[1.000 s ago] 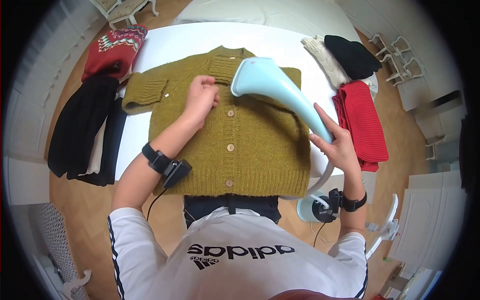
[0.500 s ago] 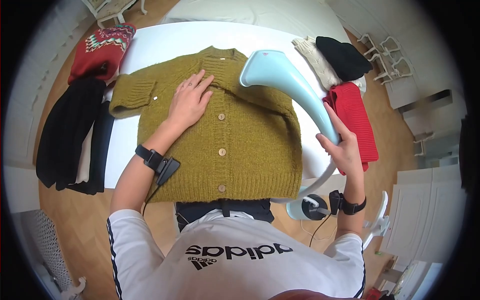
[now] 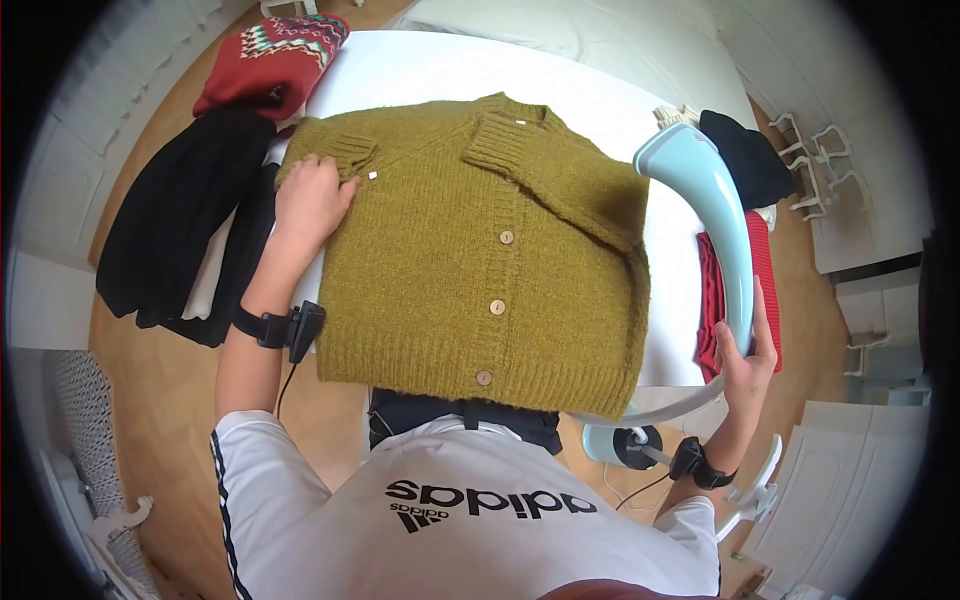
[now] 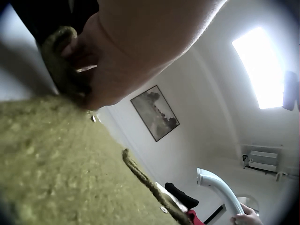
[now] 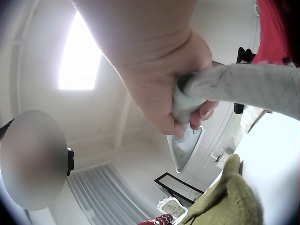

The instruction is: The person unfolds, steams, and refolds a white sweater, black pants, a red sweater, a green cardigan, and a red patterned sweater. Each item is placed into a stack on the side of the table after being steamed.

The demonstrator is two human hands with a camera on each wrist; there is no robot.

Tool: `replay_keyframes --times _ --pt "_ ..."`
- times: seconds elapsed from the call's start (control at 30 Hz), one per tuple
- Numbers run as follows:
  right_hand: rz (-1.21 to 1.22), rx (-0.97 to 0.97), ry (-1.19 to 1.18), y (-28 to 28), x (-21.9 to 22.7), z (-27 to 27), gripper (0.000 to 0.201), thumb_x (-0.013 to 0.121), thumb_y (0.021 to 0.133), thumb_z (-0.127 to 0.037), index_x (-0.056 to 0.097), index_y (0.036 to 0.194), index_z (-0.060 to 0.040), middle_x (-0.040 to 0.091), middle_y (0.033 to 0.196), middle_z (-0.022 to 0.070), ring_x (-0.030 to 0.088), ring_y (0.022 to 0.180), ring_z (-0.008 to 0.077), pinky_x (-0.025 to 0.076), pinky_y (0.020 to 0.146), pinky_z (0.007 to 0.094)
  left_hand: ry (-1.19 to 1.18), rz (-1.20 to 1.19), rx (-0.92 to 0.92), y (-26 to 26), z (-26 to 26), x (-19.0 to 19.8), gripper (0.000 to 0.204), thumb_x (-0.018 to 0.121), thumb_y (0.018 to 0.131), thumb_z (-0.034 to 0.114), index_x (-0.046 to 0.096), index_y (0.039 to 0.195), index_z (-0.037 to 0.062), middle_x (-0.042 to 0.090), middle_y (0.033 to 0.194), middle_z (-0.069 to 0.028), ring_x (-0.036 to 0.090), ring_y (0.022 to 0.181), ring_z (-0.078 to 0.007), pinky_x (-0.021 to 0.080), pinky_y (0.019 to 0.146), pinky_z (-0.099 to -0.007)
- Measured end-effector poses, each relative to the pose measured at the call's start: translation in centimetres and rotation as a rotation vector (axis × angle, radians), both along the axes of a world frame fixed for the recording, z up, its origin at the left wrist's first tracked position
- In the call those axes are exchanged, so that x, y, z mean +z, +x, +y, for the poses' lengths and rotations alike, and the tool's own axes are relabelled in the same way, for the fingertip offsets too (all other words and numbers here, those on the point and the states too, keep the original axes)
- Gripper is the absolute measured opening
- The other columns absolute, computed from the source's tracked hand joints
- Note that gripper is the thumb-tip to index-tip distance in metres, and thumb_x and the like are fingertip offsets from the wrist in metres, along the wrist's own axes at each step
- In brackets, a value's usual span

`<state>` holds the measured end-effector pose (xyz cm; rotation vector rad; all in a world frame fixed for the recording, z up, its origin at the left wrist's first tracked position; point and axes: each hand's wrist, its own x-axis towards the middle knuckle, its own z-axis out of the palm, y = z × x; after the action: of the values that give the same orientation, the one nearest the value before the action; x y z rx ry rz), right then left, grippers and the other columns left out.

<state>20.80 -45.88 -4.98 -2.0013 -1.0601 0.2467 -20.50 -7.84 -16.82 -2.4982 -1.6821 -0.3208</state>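
A mustard-green knitted cardigan (image 3: 420, 250) lies buttoned on the white table, its right-hand sleeve folded across the chest. At the cuff of its left-hand sleeve is my left hand (image 3: 308, 205); the left wrist view shows the fingers curled on the sleeve edge (image 4: 58, 51). My right hand (image 3: 748, 370) grips the handle of a light-blue garment steamer (image 3: 725, 200), held up to the right of the cardigan with its head pointing away from me. A grey hose (image 5: 243, 86) runs from the handle's end toward the steamer's base (image 3: 605, 442) below the table edge.
On the left of the table (image 3: 400, 65) lie a patterned red sweater (image 3: 265, 75) and black folded clothes (image 3: 180, 220). To the right are a red ribbed knit (image 3: 762, 260), a black garment (image 3: 745, 160) and a cream knit (image 3: 668, 117), partly behind the steamer.
My left hand has moved from the cardigan's chest out to the left sleeve cuff. The steamer, in my right hand, has swung right, away from over the cardigan.
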Motion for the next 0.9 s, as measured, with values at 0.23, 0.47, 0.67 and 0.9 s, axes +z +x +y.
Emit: replay_keyframes --times 0.23,0.47,0.67,0.9 --pt "-0.024 0.017 0.041 -1.5 0.3 -0.7 0.071 0.071 0.089 -0.001 0.047 0.156 -0.0076 0.07 0.096 0.0084 0.061 0.065 0.0089 0.049 0.057 0.0235 0.278 -0.622 -0.092 6.9 0.0 9.1 0.033 0.062 0.099 0.036 0.072 0.105 0.0053 0.072 0.093 -0.0218 0.071 0.088 -0.0425 0.055 0.074 -0.0499" --pt "-0.068 -0.072 0.27 -0.6 -0.4 -2.1 0.068 0.07 0.093 -0.004 0.046 0.157 -0.0072 0.064 0.085 0.0035 0.054 0.057 0.006 0.042 0.049 0.0213 -0.541 -0.727 -0.706 24.2 -8.5 6.4 0.046 0.053 0.107 0.036 0.063 0.132 -0.002 0.071 0.119 -0.022 0.069 0.109 -0.0321 0.056 0.097 -0.0444" --pt "-0.041 -0.084 0.186 -1.2 -0.1 -2.1 0.07 0.07 0.091 0.001 0.046 0.156 -0.0051 0.066 0.088 0.0042 0.054 0.062 0.0057 0.044 0.054 0.0216 -0.336 -0.692 -0.893 18.6 -12.0 4.3 0.03 0.054 0.102 0.013 0.066 0.124 -0.003 0.067 0.126 -0.0222 0.064 0.119 -0.0378 0.05 0.105 -0.0465" --pt "-0.16 0.481 0.004 -3.7 0.3 6.8 0.072 0.075 0.085 -0.006 0.052 0.153 -0.0097 0.072 0.126 0.0164 0.071 0.1 0.0155 0.054 0.091 0.032 -0.058 -0.517 -0.307 6.5 -6.0 3.0 0.03 0.058 0.096 0.011 0.067 0.121 -0.0016 0.067 0.124 -0.0244 0.062 0.116 -0.0414 0.049 0.104 -0.0465"
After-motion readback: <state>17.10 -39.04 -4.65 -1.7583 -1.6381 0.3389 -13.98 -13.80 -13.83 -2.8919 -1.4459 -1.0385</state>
